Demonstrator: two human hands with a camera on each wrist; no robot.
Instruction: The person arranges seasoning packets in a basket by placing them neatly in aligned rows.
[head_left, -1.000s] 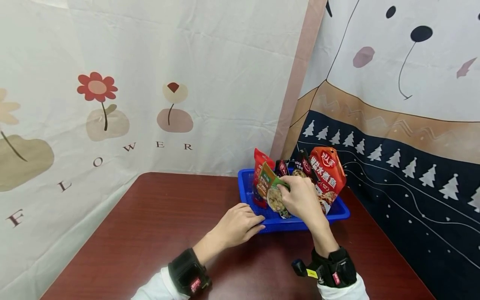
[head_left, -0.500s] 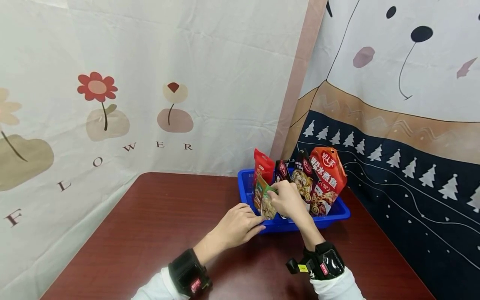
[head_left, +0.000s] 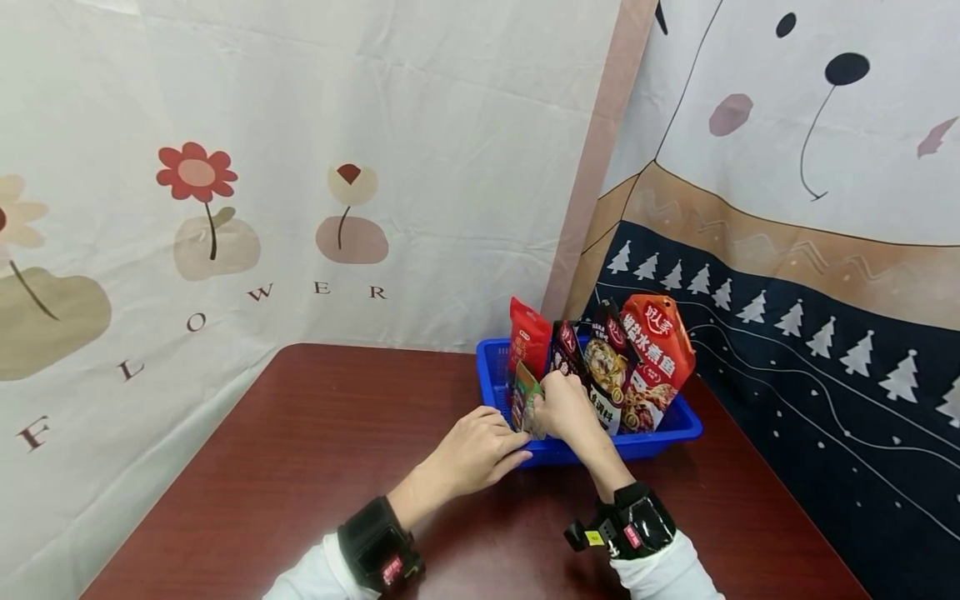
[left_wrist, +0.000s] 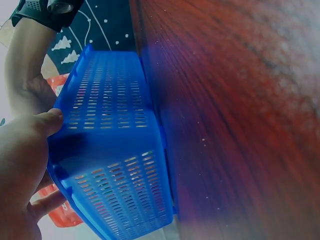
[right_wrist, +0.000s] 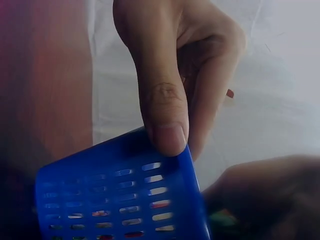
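A blue perforated basket stands on the table, holding several upright food packets. My left hand grips its near left corner, and the left wrist view shows the thumb on the rim. My right hand reaches inside and pinches a small green and brown food packet, partly covered by that hand. It stands low at the basket's left end, in front of a red packet. In the right wrist view, the left thumb presses the basket's outer wall; the right hand is dark at the lower right.
Right of the right hand lean two dark seasoning packets, one narrow and one wider, and a large orange-red pouch. The brown wooden table extends to the left. Printed cloths hang behind it and along its right side.
My right hand has moved left and down with the green packet, from the basket's middle to its left end. The dark packets have come into fuller view. My left hand stays at the corner.
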